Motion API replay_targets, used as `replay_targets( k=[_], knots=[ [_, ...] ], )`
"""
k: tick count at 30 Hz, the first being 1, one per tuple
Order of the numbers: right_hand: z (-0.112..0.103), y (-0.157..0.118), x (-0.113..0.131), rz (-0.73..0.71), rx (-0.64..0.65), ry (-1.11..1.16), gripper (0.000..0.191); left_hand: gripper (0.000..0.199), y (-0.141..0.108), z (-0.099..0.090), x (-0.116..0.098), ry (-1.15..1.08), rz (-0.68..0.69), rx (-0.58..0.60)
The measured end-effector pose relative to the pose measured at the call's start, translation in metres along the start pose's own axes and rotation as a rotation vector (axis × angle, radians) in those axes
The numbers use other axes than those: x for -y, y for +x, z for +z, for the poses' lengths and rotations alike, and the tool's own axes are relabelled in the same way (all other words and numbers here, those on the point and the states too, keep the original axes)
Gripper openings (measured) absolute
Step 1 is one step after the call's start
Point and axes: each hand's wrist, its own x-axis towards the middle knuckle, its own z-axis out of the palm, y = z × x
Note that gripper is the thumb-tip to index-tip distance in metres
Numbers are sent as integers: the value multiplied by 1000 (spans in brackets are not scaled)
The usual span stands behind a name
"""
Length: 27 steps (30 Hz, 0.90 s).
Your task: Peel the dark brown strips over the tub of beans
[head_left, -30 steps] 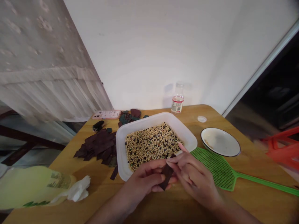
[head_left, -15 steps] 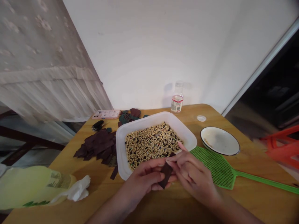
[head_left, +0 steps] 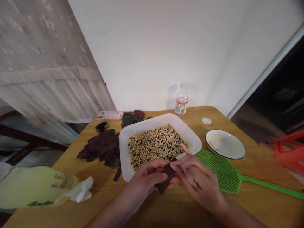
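Both hands hold one small dark brown flat piece (head_left: 164,181) at the near edge of a white plastic tub. My left hand (head_left: 149,180) is closed, with its thumb on top of the piece and its fingers underneath. My right hand (head_left: 198,174) pinches the upper end of the piece, its index finger pointing out over the tub. Inside the white tub (head_left: 125,152) lie many small round beads (head_left: 156,142), mostly cream with some black and a few coloured. Left of the tub lies a heap of similar dark brown pieces (head_left: 101,147).
On the right are a green fly swatter (head_left: 218,171) and a white dish (head_left: 228,144) with a dark rim. A clear bottle (head_left: 181,103) stands by the wall, near a white cap (head_left: 206,121). At left are a phone (head_left: 109,116), a black key fob (head_left: 101,127) and a yellowish jug (head_left: 30,185).
The brown piece is turned a little more between my fingers, its lower end shifted left. Both hands stay in almost the same place, and the view has shifted slightly.
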Motion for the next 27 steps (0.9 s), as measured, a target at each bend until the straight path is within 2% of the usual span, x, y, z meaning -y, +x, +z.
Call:
replay_targets(
  k=[5,11,13,17,20,24,27],
  knots=[
    [2,-2,2,17,32,7,32,22,0,2,-1,75,2,-21],
    [-2,-1,1,17,5,-1,32,23,-2,5,-2,133,72,-15],
    [-2,0,1,9,2,4,32,22,-2,6,-2,162,56,24],
    [-1,2,2,5,-8,0,32,20,-3,5,-1,148,23,-7],
    [-2,3,2,-3,-20,3,33,20,-3,4,-1,170,-16,26],
    [-3,4,2,-9,-15,-20,34,21,-3,4,-3,133,10,-1],
    [-3,4,2,-8,-19,-29,35,22,-3,5,-4,172,-9,20]
  ],
)
